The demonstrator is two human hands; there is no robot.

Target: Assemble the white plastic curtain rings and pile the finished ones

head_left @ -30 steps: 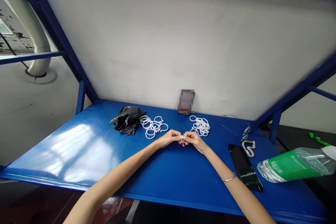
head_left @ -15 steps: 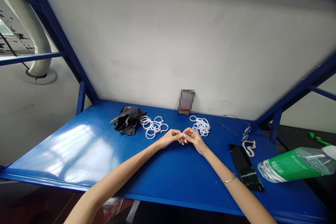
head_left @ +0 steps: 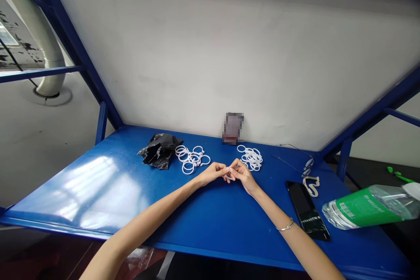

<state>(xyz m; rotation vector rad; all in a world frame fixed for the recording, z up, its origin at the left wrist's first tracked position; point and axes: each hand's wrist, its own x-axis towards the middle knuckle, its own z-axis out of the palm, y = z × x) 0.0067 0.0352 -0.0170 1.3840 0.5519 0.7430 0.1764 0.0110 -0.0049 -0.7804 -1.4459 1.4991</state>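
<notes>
My left hand and my right hand meet above the blue table, fingertips pinched together on a white plastic curtain ring. Most of that ring is hidden by the fingers; a curved white piece shows below them. To the left of my left hand lies a loose group of white curtain rings, each with a small knob-like clasp. Just behind my right hand is a tighter pile of similar rings.
A crumpled black plastic bag lies left of the rings. A pixelated upright object leans on the wall. Glasses, a white curved item, a black phone and a green-labelled bottle are at the right of the table.
The right fingers have shifted slightly on the ring between my hands, and a curved piece of it shows more below them. Both ring groups stay put.
</notes>
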